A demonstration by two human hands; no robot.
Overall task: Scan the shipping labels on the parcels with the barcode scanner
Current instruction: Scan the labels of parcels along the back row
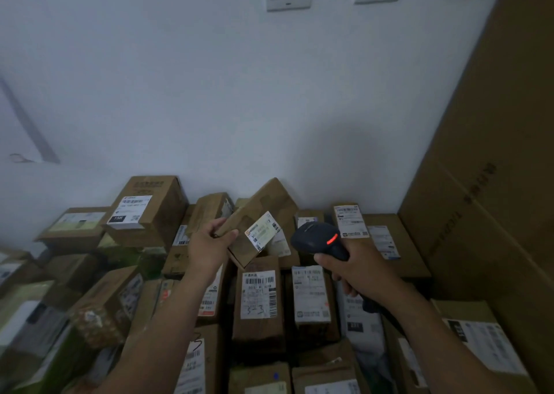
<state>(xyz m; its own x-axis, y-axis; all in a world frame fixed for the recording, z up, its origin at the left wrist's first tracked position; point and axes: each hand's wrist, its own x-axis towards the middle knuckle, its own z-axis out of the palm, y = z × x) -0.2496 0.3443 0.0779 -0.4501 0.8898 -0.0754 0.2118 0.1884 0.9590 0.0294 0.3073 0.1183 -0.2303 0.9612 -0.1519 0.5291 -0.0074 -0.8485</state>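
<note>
My left hand (209, 245) grips a small brown cardboard parcel (248, 237) by its left end and holds it tilted above the pile. The parcel's white shipping label (263, 230) faces right, toward the scanner. My right hand (356, 269) is closed around the handle of a dark barcode scanner (317, 237). The scanner's head points left at the label from a short distance, and a red light glows on its top.
Many labelled cardboard parcels (259, 294) are packed together below both arms, up to the white wall (209, 94). A very large brown carton (494, 184) stands at the right. Taller boxes (147, 208) are stacked at the back left.
</note>
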